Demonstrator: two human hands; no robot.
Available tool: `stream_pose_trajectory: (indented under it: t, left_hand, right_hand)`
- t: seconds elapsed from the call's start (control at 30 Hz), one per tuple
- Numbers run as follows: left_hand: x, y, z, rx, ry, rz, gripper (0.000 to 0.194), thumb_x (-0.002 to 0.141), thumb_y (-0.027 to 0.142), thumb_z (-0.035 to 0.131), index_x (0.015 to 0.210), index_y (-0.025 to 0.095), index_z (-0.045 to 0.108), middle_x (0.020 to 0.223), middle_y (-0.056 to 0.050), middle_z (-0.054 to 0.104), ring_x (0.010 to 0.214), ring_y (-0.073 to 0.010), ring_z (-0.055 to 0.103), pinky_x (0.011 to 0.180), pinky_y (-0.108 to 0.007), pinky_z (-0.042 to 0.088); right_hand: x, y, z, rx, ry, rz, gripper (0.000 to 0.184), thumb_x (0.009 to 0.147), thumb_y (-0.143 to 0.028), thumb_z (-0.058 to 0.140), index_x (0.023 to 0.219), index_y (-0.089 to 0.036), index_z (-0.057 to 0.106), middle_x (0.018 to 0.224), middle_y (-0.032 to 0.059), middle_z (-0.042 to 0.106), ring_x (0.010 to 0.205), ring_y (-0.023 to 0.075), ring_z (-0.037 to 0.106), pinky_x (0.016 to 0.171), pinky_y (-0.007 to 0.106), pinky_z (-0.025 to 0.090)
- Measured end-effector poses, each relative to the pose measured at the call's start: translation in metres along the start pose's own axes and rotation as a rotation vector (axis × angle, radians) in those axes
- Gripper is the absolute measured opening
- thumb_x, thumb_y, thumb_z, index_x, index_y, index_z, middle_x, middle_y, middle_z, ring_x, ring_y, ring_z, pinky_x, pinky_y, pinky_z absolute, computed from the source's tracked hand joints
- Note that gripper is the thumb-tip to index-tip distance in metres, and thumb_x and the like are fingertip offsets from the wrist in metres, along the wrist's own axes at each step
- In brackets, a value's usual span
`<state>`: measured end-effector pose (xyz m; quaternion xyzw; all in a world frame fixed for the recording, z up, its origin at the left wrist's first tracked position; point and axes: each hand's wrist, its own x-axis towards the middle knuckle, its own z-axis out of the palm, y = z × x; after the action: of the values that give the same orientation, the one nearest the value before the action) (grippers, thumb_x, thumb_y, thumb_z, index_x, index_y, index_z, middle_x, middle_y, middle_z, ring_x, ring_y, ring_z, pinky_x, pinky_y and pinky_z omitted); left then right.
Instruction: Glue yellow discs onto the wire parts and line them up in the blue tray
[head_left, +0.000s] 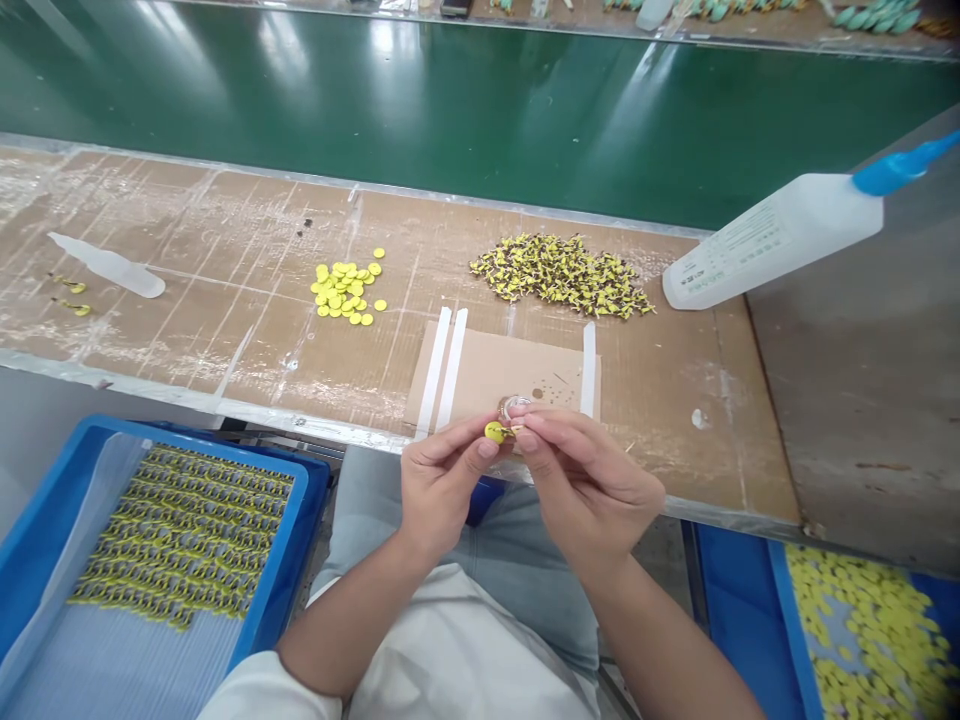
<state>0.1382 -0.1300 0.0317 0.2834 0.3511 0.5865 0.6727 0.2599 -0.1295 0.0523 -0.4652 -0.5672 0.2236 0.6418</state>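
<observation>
My left hand point(444, 490) pinches a small round yellow disc point(494, 432) between thumb and fingertips. Close against it, my right hand point(589, 475) is closed in a pinch on a tiny dark and yellow piece point(516, 430), which seems to touch the disc. Just behind my fingertips, a small clear round dish point(514, 405) sits on a cardboard sheet point(510, 360) with white tape strips. Farther back lie a heap of small yellow and dark pieces point(562, 275) and, to its left, a pile of loose yellow discs point(346, 290).
At the right leans a large white bottle point(772, 240) with a blue nozzle. A small white dropper bottle point(112, 268) lies at the left near two yellow pieces. A blue tray point(300, 490) with rows of pieces stands lower left; a blue bin point(795, 620) of yellow discs is lower right.
</observation>
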Motion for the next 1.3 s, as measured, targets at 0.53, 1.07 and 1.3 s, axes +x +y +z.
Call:
stream_pose_trajectory:
  t: [0.53, 1.07, 1.3]
  left_hand:
    - [-0.0002, -0.0012, 0.0008, 0.013, 0.059, -0.013, 0.02, 0.082, 0.028, 0.084, 0.102, 0.026, 0.083, 0.106, -0.008, 0.08, 0.098, -0.0252, 0.077, 0.089, -0.036, 0.065]
    - [-0.0017, -0.0056, -0.0019, 0.056, 0.072, 0.014, 0.02, 0.083, 0.026, 0.083, 0.103, 0.027, 0.083, 0.108, -0.007, 0.08, 0.104, -0.0251, 0.075, 0.095, -0.035, 0.062]
    - [-0.0014, -0.0037, -0.0002, 0.1, 0.086, 0.046, 0.021, 0.081, 0.029, 0.085, 0.102, 0.026, 0.083, 0.107, -0.008, 0.079, 0.101, -0.0238, 0.075, 0.095, -0.035, 0.061]
  right_hand:
    - [0.0001, 0.0011, -0.0001, -0.001, -0.012, -0.026, 0.031, 0.087, -0.006, 0.073, 0.107, -0.03, 0.078, 0.1, 0.002, 0.077, 0.089, 0.0214, 0.075, 0.085, 0.04, 0.066]
    - [-0.0003, 0.0039, -0.001, 0.014, -0.013, -0.013, 0.031, 0.085, -0.005, 0.075, 0.106, -0.027, 0.077, 0.1, 0.0037, 0.077, 0.09, 0.0215, 0.075, 0.084, 0.039, 0.066]
    - [-0.0011, 0.0033, 0.0, 0.007, 0.003, 0.006, 0.027, 0.086, -0.007, 0.076, 0.103, -0.027, 0.078, 0.098, 0.0037, 0.077, 0.088, 0.0217, 0.075, 0.084, 0.041, 0.067]
